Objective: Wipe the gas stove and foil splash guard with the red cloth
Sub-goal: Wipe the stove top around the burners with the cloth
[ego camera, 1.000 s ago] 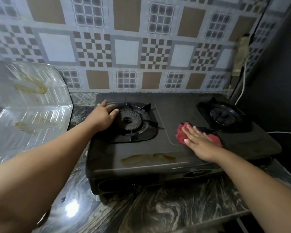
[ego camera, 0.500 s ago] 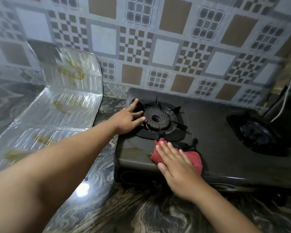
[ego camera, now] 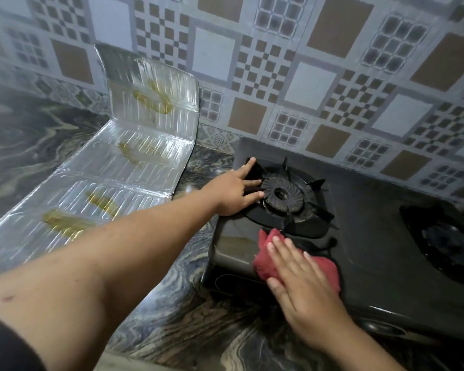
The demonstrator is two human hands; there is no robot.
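Our flat right hand (ego camera: 303, 277) presses the red cloth (ego camera: 326, 266) on the gas stove (ego camera: 373, 236) front, beside its left burner (ego camera: 281, 195); our open left hand (ego camera: 233, 191) braces there. Greasy smears could spread.

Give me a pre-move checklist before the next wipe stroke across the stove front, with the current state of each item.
1. Red cloth under the right hand, palm flat on it: ok.
2. Left hand steadying the gas stove beside the left burner: ok.
3. Burner unlit, no flame visible by the fingers: ok.
4. Brownish stain on the stove's front left, just left of the cloth, cleared: not ok.
5. Foil splash guard wiped: not ok, several yellow-brown smears show.
6. Stove surface cool enough to touch: cannot tell.
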